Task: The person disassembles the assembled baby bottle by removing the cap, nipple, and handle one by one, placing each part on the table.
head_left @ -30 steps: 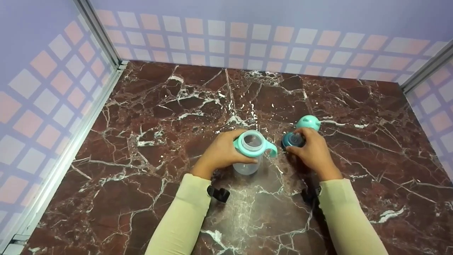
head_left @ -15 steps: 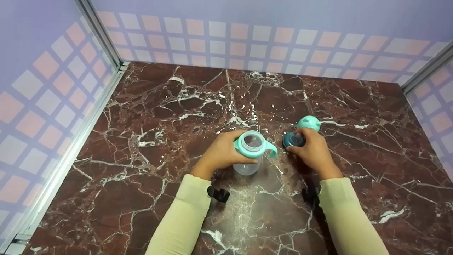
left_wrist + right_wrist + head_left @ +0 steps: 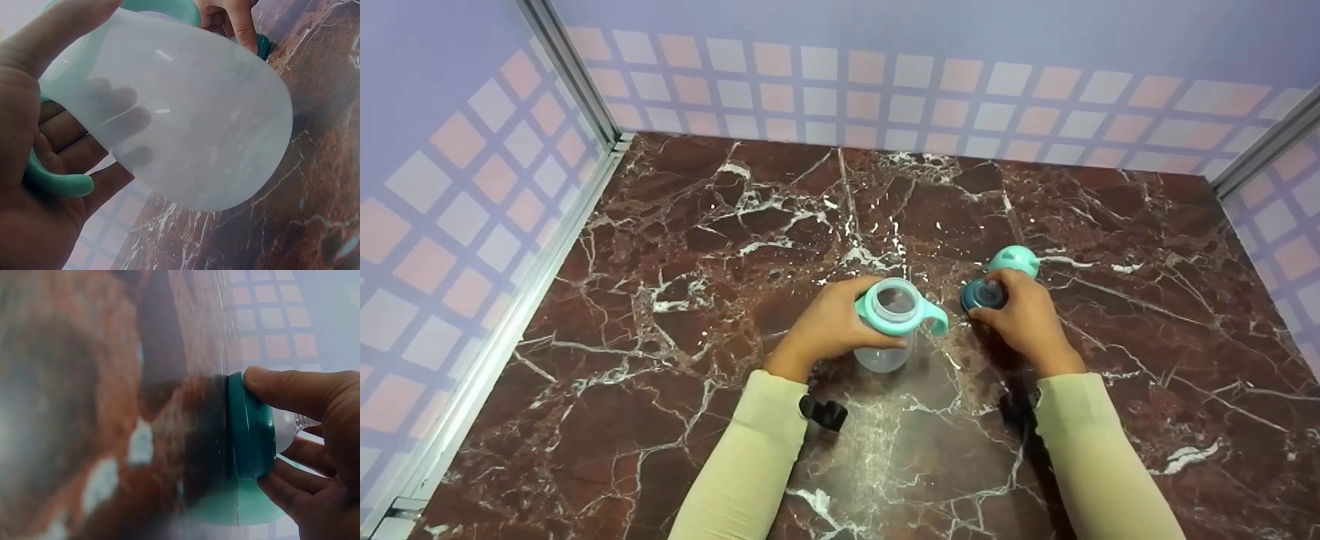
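Observation:
My left hand (image 3: 836, 319) grips a clear baby bottle (image 3: 208, 118) near its neck, fingers and thumb curled round it. The bottle is uncapped, its round mouth facing up in the head view. A mint-green ring with handles (image 3: 936, 316) circles the neck. To the right, my right hand (image 3: 1022, 309) pinches a teal bottle collar (image 3: 250, 427) between thumb and fingers. A clear nipple (image 3: 286, 430) projects from the collar toward the palm. In the right wrist view, the collar's flat side is right at the tabletop.
A mint-green domed cap (image 3: 1015, 259) sits just behind the right hand. The dark red marble-patterned tabletop (image 3: 720, 255) has white veins. Tile-patterned panels (image 3: 840, 82) border the back and sides, with a metal rail (image 3: 562, 262) along the left edge.

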`<state>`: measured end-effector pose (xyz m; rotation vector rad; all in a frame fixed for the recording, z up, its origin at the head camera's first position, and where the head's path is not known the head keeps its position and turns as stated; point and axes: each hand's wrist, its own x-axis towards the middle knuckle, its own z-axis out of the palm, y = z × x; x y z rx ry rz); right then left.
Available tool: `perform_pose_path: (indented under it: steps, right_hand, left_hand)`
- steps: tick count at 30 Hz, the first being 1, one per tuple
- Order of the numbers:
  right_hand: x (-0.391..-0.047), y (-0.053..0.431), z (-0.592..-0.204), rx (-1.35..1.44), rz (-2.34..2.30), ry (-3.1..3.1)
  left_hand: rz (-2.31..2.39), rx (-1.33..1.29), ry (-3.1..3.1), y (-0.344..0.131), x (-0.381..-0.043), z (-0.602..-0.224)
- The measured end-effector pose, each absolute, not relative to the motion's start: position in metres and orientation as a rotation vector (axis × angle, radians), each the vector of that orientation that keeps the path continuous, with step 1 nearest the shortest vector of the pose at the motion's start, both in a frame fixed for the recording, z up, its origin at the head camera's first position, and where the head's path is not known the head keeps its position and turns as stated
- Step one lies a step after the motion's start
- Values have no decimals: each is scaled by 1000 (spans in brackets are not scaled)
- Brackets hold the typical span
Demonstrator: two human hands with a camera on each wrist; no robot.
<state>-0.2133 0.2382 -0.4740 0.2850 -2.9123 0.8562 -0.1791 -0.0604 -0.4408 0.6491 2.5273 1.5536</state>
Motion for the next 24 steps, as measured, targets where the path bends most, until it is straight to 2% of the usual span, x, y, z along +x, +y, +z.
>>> perform_pose_path:
  steps: [24]
  right_hand:
    - [-215,239,-474,281,880,-2936]
  left_hand:
    - [1560,646,2502,-59,-179,-443]
